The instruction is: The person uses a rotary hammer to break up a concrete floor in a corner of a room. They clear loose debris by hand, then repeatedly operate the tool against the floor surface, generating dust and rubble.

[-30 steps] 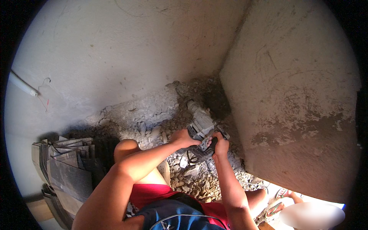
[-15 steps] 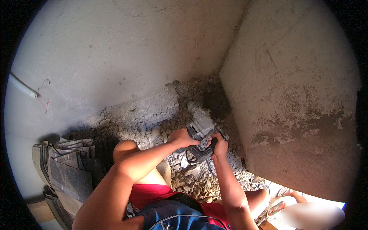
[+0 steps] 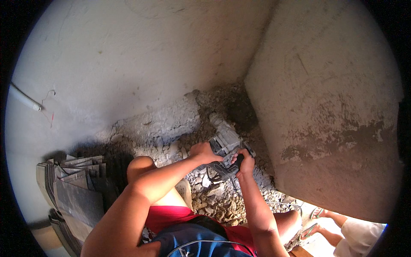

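A dust-covered grey rotary hammer [image 3: 227, 139] is in both my hands, its front end angled away toward the corner where the two walls meet. My left hand [image 3: 204, 153] is closed round the grip on the tool's left side. Around the rear handle, my right hand [image 3: 245, 162] is closed with its fingers wrapped. The tool's front end is down at the broken rubble [image 3: 167, 126] along the wall base, and its tip is hard to make out there. A thin cable [image 3: 274, 203] runs over the stones on the right.
Loose stones [image 3: 214, 205] cover the floor between my legs. A stack of dark flat sheets [image 3: 79, 197] leans at the left. A pale conduit with loose wires [image 3: 26, 97] sticks out of the left wall. Another person's sandalled feet [image 3: 310, 231] are at the lower right.
Both my hands and the rotary hammer stay in nearly the same place. At the lower right the other person has shifted, and pale clothing and both legs now show.
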Tool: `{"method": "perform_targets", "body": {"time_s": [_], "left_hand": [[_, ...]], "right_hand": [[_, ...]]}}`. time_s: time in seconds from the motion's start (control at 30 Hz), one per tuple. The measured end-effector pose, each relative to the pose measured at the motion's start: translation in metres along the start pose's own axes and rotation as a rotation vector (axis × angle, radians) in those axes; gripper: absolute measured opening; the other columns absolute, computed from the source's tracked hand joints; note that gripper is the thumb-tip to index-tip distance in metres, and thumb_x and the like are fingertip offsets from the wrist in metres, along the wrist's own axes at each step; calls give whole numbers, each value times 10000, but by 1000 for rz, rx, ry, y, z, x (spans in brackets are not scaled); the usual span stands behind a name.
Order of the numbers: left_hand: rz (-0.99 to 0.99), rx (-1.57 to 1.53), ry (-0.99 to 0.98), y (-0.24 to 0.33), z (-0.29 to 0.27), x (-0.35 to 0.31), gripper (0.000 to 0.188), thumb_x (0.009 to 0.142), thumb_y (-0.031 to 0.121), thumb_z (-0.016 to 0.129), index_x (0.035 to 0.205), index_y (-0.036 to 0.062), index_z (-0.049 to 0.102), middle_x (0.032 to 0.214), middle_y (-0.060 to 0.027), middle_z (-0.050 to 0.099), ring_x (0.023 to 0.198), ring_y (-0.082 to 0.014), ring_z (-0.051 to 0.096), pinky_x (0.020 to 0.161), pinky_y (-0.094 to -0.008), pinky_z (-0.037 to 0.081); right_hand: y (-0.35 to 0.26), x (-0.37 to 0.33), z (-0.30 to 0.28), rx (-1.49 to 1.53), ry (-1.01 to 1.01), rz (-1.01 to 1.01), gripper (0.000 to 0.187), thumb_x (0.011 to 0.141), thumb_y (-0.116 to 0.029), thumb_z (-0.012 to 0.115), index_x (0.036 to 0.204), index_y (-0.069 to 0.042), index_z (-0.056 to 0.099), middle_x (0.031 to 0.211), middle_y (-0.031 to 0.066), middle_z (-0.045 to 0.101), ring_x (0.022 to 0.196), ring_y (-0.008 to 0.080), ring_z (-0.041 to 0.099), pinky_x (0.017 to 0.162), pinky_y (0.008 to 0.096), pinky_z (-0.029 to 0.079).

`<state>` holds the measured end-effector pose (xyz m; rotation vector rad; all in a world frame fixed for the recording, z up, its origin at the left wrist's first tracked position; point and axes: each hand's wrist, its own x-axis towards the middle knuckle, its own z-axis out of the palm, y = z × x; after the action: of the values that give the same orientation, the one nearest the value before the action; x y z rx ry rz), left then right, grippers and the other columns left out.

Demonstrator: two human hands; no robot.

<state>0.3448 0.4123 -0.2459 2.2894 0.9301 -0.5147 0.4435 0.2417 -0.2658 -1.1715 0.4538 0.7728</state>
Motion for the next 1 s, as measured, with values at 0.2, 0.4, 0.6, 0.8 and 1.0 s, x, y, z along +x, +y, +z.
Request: {"method": "perform_targets", "body": {"time_s": [0.2, 0.4, 0.6, 0.8, 1.0], "left_hand": [[13, 38, -45, 3, -3, -1, 824, 565, 674, 859, 1046, 10, 777, 1067, -215, 757, 1014, -346, 740, 877, -416, 581], [-3, 103, -47, 3, 3, 3, 841, 573, 681, 855, 1060, 0, 770, 1080, -210, 756, 1021, -348, 738, 885, -416, 580], [-26, 97, -70, 5, 4, 5, 853, 589, 673, 855, 1074, -22, 757, 1094, -211, 753, 1042, -342, 733, 888, -422, 579], [-1, 148, -80, 7, 5, 5, 846, 595, 695, 846, 1064, -4, 766, 1097, -195, 756, 1061, -329, 728, 891, -420, 578], [113, 160, -124, 31, 10, 18, 908, 590, 762, 803, 972, -61, 763, 1007, -232, 758, 983, -349, 746, 853, -425, 582]], "right_hand": [[7, 5, -8, 40, -28, 6, 175, 907, -181, 621, 893, -10, 591, 741, 123, 617, 560, 224, 583, 508, 369, 503], [12, 8, -10, 51, -3, 42, 159, 913, -187, 615, 897, -32, 581, 741, 115, 604, 558, 220, 574, 506, 364, 501], [15, 19, -17, 62, -20, 54, 145, 899, -177, 623, 886, -40, 577, 730, 109, 596, 569, 218, 577, 516, 369, 504], [24, 28, -26, 102, -35, 77, 134, 875, -158, 636, 845, -33, 598, 713, 104, 609, 537, 213, 562, 509, 361, 506], [9, 46, -49, 185, -120, 123, 115, 883, -151, 653, 890, -42, 617, 730, 89, 624, 556, 183, 574, 503, 323, 506]]}}
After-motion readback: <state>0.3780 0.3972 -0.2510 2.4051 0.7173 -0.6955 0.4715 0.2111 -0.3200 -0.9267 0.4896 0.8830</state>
